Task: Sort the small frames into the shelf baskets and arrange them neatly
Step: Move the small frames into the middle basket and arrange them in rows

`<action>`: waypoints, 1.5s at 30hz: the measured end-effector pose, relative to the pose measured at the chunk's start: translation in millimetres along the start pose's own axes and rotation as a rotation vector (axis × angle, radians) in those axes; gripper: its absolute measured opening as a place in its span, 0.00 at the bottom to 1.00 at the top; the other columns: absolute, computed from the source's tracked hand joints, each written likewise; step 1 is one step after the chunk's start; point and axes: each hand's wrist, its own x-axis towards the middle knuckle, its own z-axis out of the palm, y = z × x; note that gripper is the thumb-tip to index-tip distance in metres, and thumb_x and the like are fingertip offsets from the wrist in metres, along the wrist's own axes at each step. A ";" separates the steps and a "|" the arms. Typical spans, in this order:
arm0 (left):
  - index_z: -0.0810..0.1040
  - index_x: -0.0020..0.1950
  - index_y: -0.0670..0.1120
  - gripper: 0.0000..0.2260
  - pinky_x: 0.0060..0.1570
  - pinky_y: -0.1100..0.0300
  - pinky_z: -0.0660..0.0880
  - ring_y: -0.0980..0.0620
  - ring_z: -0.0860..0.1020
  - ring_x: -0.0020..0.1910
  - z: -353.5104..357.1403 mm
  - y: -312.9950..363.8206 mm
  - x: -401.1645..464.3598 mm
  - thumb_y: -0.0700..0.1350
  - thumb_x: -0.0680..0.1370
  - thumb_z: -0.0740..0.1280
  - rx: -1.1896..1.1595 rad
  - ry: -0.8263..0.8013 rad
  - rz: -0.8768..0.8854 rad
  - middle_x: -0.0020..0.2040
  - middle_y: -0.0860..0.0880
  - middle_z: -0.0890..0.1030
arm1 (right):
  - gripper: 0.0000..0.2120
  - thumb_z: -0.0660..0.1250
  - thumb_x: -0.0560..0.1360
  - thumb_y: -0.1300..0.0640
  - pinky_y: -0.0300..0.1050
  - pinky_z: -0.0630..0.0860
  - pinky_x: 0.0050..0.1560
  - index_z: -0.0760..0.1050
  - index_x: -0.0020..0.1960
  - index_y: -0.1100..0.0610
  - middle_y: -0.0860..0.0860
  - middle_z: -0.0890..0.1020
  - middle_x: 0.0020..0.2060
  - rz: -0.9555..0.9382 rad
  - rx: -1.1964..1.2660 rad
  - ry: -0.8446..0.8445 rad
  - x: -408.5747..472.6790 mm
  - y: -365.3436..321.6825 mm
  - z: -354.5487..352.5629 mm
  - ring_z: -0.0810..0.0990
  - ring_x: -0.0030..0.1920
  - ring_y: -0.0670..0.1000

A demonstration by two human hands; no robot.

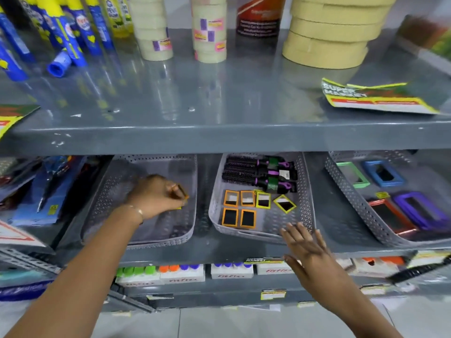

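Note:
My left hand (156,196) is inside the left grey basket (114,189), fingers closed around small orange and yellow frames (182,191). The middle grey basket (217,196) holds several small frames: orange ones (230,198) in two rows, a yellow one (263,200) beside them and a tilted yellow frame (284,203) to the right. My right hand (310,250) hovers with fingers spread just in front of that basket's front rim and holds nothing.
Black and purple hairbrushes (258,173) lie at the back of the middle basket. The right basket (351,189) holds larger green, blue, red and purple frames. Tape rolls (327,37) and glue bottles (73,28) stand on the upper shelf (219,137). Boxes line the shelf below.

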 end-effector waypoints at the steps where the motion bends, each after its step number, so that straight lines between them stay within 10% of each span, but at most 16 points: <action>1: 0.84 0.39 0.51 0.04 0.42 0.69 0.73 0.63 0.79 0.37 -1.3 23.8 1.7 0.49 0.68 0.76 -0.020 0.007 0.090 0.37 0.57 0.84 | 0.30 0.41 0.81 0.40 0.51 0.46 0.73 0.65 0.73 0.55 0.50 0.71 0.71 -0.004 0.000 -0.006 -1.9 -1.6 -0.5 0.68 0.72 0.55; 13: 0.83 0.38 0.53 0.08 0.35 0.59 0.79 0.55 0.80 0.35 121.7 151.6 60.8 0.54 0.64 0.76 0.241 -0.378 0.397 0.37 0.56 0.82 | 0.29 0.52 0.81 0.44 0.42 0.36 0.75 0.48 0.79 0.51 0.45 0.51 0.77 -0.063 0.172 -0.018 -7.7 -10.1 2.6 0.43 0.77 0.46; 26: 0.82 0.37 0.52 0.08 0.29 0.62 0.69 0.55 0.77 0.35 145.9 152.6 70.6 0.54 0.65 0.75 0.344 -0.364 0.427 0.38 0.55 0.80 | 0.28 0.53 0.82 0.46 0.41 0.38 0.76 0.50 0.79 0.49 0.45 0.54 0.78 -0.057 0.241 -0.017 -7.8 -7.8 -2.2 0.46 0.78 0.45; 36: 0.78 0.65 0.48 0.24 0.63 0.53 0.72 0.48 0.75 0.62 112.2 123.1 59.9 0.55 0.72 0.74 0.084 -0.223 0.353 0.65 0.48 0.77 | 0.29 0.48 0.81 0.41 0.30 0.29 0.68 0.45 0.78 0.45 0.39 0.44 0.76 -0.065 0.289 -0.091 0.0 -17.0 -22.6 0.28 0.68 0.31; 41: 0.84 0.49 0.41 0.09 0.50 0.53 0.78 0.43 0.82 0.45 52.3 32.0 45.8 0.44 0.72 0.76 -0.047 0.042 0.162 0.46 0.42 0.85 | 0.30 0.46 0.81 0.41 0.41 0.39 0.76 0.50 0.79 0.52 0.47 0.51 0.78 -0.293 0.251 -0.044 27.7 -66.8 -20.1 0.42 0.78 0.44; 45: 0.84 0.51 0.42 0.10 0.53 0.53 0.78 0.44 0.82 0.50 28.3 -38.4 36.6 0.41 0.70 0.77 0.026 0.044 -0.045 0.51 0.42 0.85 | 0.28 0.48 0.82 0.44 0.45 0.43 0.76 0.53 0.78 0.56 0.52 0.57 0.78 -0.508 0.211 -0.018 47.1 -125.9 -3.1 0.51 0.78 0.50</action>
